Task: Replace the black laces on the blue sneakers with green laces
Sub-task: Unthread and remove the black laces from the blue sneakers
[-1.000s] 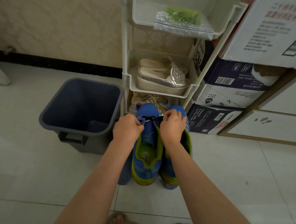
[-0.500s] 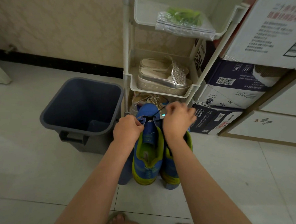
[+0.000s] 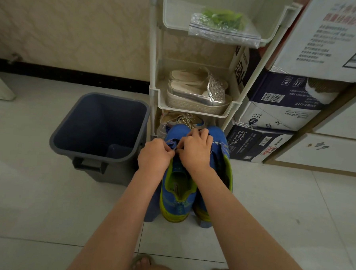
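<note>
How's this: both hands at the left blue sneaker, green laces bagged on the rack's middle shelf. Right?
No. Head view shows bagged green laces on the rack's top shelf; silver shoes fill the middle. Left hand and right hand are at the left blue sneaker.

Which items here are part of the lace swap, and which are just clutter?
In the job: blue sneakers; black lace, mostly hidden; bag of green laces on the top shelf; left hand pinching one sneaker's front; right hand pinching at the lace.
Lying about: grey bin, silver shoes, gold sneakers, stacked boxes, rack.
</note>
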